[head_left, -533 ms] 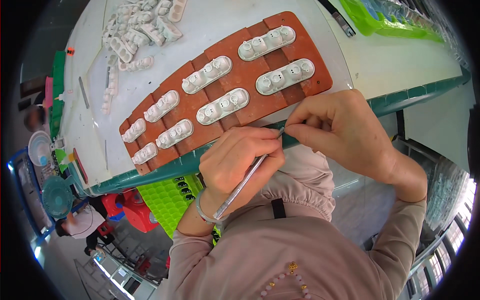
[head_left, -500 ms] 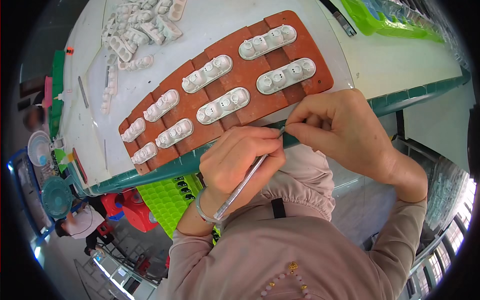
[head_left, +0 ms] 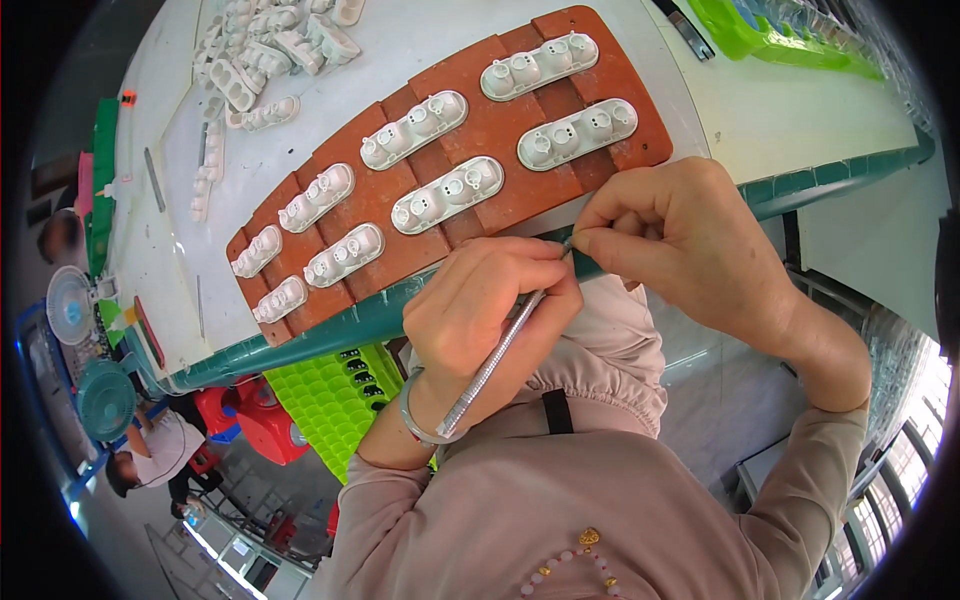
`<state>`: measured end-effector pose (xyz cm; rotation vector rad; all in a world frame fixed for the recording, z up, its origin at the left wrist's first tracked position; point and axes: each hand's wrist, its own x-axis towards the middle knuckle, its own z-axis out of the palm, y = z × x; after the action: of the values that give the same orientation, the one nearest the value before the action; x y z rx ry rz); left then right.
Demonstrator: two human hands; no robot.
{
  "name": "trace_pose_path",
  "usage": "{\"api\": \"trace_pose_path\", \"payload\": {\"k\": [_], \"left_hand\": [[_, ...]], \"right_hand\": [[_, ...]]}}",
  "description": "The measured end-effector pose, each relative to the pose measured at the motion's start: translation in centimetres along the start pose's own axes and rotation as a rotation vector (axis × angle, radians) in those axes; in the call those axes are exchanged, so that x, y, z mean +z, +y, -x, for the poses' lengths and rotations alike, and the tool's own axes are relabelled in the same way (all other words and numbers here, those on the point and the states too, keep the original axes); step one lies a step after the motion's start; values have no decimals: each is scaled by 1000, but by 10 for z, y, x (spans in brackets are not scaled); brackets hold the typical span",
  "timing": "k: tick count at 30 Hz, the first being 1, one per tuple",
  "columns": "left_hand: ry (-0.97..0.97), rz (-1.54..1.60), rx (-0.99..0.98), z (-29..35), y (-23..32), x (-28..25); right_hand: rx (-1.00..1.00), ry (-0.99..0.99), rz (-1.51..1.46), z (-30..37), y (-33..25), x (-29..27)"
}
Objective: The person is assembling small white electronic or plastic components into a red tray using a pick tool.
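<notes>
My left hand (head_left: 485, 310) is closed around a silver, pen-shaped tool (head_left: 490, 365) with a ridged grip; its rear end points down toward my wrist. The tool's narrow tip comes up to the fingertips of my right hand (head_left: 680, 230), whose thumb and index finger are pinched together there. Whether they grip the tip or something small is hidden. Just beyond both hands lies a reddish-brown stepped board (head_left: 655, 150). Two rows of white oval moulded pieces rest on it, each with small rounded figures, such as the near middle piece (head_left: 447, 195).
A heap of loose white moulded pieces (head_left: 275, 45) lies at the far left of the white table (head_left: 360, 50). A green tray (head_left: 780, 40) and a dark cutter-like tool (head_left: 685, 30) are at the far right. Below the edge stands a bright green bumpy tray (head_left: 325, 400). Another person sits at left.
The board and table appear slightly higher and farther left in view. Both hands keep almost the same pose, the tool still held with its tip at the right fingertips.
</notes>
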<state>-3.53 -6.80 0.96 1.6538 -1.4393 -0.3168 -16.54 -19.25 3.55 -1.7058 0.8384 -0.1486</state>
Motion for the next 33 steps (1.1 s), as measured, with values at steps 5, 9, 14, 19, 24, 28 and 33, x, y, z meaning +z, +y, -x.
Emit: {"api": "trace_pose_path", "payload": {"k": [5, 9, 14, 19, 24, 28, 33], "left_hand": [[78, 7, 13, 1, -1, 5], [81, 4, 4, -1, 0, 6], [105, 52, -2, 0, -5, 5], [58, 79, 26, -1, -7, 0], [-65, 278, -69, -4, 3, -24], [-168, 439, -255, -34, 14, -50], [-335, 243, -413, -121, 21, -77]], "right_hand": [[-11, -32, 8, 1, -1, 2], [-79, 4, 26, 3, 4, 3], [81, -27, -152, 6, 1, -3], [4, 105, -141, 21, 9, -16], [-104, 272, -161, 25, 3, -32], [-335, 321, -40, -1, 12, -39], [-408, 215, 7, -34, 4, -57]]}}
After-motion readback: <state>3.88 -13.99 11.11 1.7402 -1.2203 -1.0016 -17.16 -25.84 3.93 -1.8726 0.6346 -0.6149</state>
